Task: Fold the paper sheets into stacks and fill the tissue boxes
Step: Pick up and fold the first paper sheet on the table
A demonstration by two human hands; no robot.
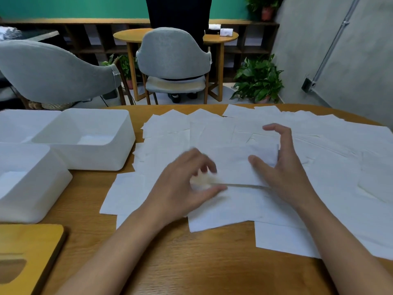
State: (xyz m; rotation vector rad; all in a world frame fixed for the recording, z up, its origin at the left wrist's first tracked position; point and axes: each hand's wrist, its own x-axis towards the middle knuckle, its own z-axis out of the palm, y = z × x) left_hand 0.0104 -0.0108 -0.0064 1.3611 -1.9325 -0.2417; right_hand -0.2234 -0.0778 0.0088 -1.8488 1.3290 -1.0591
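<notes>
1. Head view puts the sheet [234,167] I am folding between my two hands, on top of the spread of loose sheets [331,167].
2. My right hand [285,167] is wide: the fingers are splayed and lifted, and only the thumb rests on the sheet's right half.
3. My left hand [185,186] curls over the sheet's left end, thumb along the near fold line. It is blurred, so I cannot tell whether it pinches paper or only presses.
4. To fold well, I judge I should keep the right thumb as an anchor. The edges need to line up before I crease, and then flat fingers can press from the middle outward. Paper this thin will likely skid.
5. The overlapping sheets under my hands are the main nuisance, since one could get dragged along or caught in the fold.
6. Left of my left hand stand the open white boxes [85,141], apart from the paper. A wooden lid [29,248] lies by my left forearm on the table [191,262]. Neither blocks the fold.
</notes>
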